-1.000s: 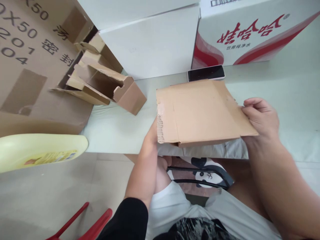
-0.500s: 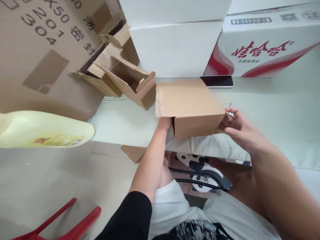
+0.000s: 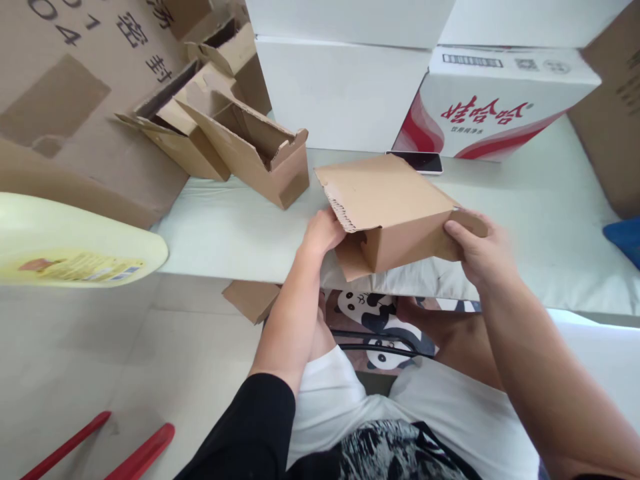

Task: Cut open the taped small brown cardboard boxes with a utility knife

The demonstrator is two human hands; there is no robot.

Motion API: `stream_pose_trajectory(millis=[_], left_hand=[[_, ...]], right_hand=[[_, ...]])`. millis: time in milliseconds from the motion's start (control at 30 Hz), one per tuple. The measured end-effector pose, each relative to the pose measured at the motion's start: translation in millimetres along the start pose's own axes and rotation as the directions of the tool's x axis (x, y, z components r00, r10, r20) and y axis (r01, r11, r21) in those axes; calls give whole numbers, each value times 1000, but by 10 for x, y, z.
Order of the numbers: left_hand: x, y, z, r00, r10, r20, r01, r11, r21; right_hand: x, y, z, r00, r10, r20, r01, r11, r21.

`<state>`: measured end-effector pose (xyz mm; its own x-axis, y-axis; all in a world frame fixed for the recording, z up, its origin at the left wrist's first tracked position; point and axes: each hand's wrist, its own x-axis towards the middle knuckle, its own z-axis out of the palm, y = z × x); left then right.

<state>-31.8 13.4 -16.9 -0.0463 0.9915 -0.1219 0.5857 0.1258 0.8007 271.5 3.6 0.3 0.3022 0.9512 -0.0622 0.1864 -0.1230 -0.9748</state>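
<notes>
I hold a small brown cardboard box (image 3: 390, 210), partly folded, above the near edge of a white-covered table (image 3: 240, 233). My left hand (image 3: 323, 233) grips its left side by the torn corrugated edge, fingers closed under it. On the right end, my right hand (image 3: 475, 253) pinches a rounded flap with thumb on top. The box's top panel tilts up toward me, and a side flap hangs open beneath it.
Several folded brown boxes (image 3: 250, 147) lie at the table's left against a large cardboard sheet (image 3: 65, 100). White cartons (image 3: 345, 87) and a red-printed case (image 3: 490, 113) stand behind, a phone (image 3: 415, 162) before them. A yellow bottle (image 3: 75, 243) juts in left; cardboard scrap (image 3: 250, 300) lies below.
The flat cardboard sheet has been folded into a box shape. My right hand shifted from its edge to the rounded end flap; my left hand came up onto the left side.
</notes>
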Motion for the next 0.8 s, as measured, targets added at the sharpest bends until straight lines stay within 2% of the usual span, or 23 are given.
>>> stream_pose_trajectory(millis=[67,100,133,167,200,233,267,333,400,433,500,533,567,600,633,667,700,733,767,800], left_hand=[[-40,8,-37,989,127,71,-115,982,-150],[-72,31,-59,964,218,149,-176,951,-255],[-110,70,-81,918,321,233,-220,901,-374],[-152,121,-97,849,418,323,-237,847,-475],[-195,181,-104,795,483,367,-240,806,-542],[-233,245,-100,777,506,375,-242,790,-564],[-265,305,-85,796,486,361,-242,802,-547],[-307,390,-40,872,397,285,-228,846,-481],[-331,402,-19,918,327,225,-202,873,-445],[-344,377,-33,928,302,217,-185,881,-435],[-374,273,-112,914,257,315,-117,908,-402],[-387,201,-171,890,216,401,-60,928,-367],[-392,123,-233,792,205,575,4,940,-340],[-386,46,-290,698,235,676,47,927,-372],[-366,-25,-332,663,281,694,71,899,-433],[-330,-85,-355,742,305,597,48,864,-501],[-282,-132,-354,869,273,412,-22,854,-520],[-225,-166,-331,955,218,200,-105,883,-458],[-166,-187,-289,985,170,-1,-161,930,-330],[-110,-199,-235,980,150,-127,-171,970,-174]], right_hand=[[-56,65,-52,996,20,92,-16,999,-43],[-84,102,-68,995,13,103,-7,998,-55],[-110,138,-80,996,-5,87,11,998,-62],[-134,171,-88,998,-30,62,34,997,-67],[-154,199,-95,998,-50,42,53,996,-74],[-173,223,-101,998,-61,33,64,994,-85],[-190,243,-107,998,-61,31,64,994,-93],[-219,270,-123,998,-45,41,48,996,-76],[-245,289,-142,998,-32,53,34,998,-54],[-257,297,-150,997,-29,65,33,998,-58],[-276,320,-164,996,-5,92,13,996,-91],[-283,336,-171,995,18,99,-8,994,-105],[-290,355,-179,994,43,102,-32,994,-106],[-297,378,-189,993,62,98,-53,994,-95],[-304,402,-202,993,76,89,-69,995,-77],[-313,427,-218,993,88,80,-83,995,-57],[-325,451,-236,992,97,77,-94,995,-40],[-339,472,-254,992,103,79,-100,994,-32],[-358,489,-272,991,103,86,-101,994,-34],[-380,499,-288,990,98,104,-94,995,-44]])
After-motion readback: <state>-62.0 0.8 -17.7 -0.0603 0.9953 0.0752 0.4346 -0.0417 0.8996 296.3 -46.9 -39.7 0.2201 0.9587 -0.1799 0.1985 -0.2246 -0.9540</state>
